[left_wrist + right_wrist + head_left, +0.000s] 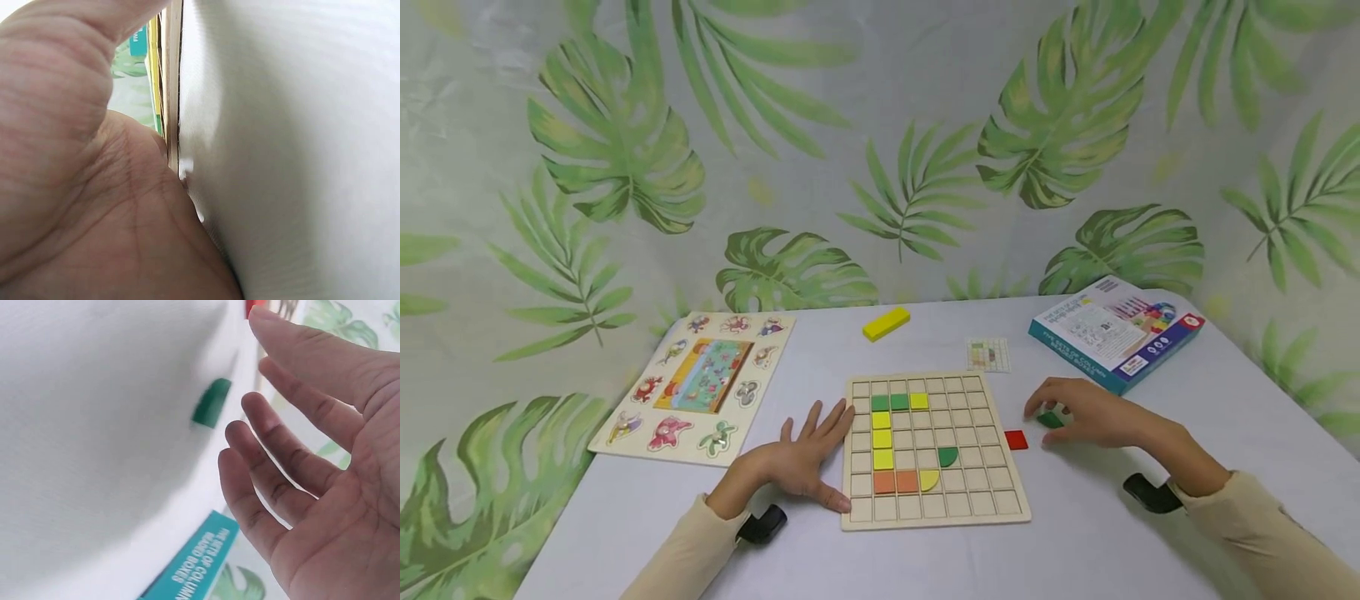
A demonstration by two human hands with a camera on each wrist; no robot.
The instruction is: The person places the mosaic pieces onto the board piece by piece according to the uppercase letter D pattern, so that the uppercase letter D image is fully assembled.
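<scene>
A wooden grid board point(970, 508) lies in the middle of the white table, with green, yellow and orange pieces set in its left half. My left hand point(805, 457) rests flat on the table with fingers spread, touching the board's left edge point(173, 81). My right hand point(1078, 412) hovers to the right of the board with loosely bent fingers point(275, 444) over a small green piece point(1049, 420), which lies on the table point(211, 403) apart from them. A red square piece point(1016, 440) lies between the board and that hand.
A yellow block point(886, 323) and a small pattern card point(988, 355) lie behind the board. The blue game box point(1116, 332) sits at the back right. An animal peg puzzle point(700, 383) lies at the left. A leaf-print curtain hangs behind the table.
</scene>
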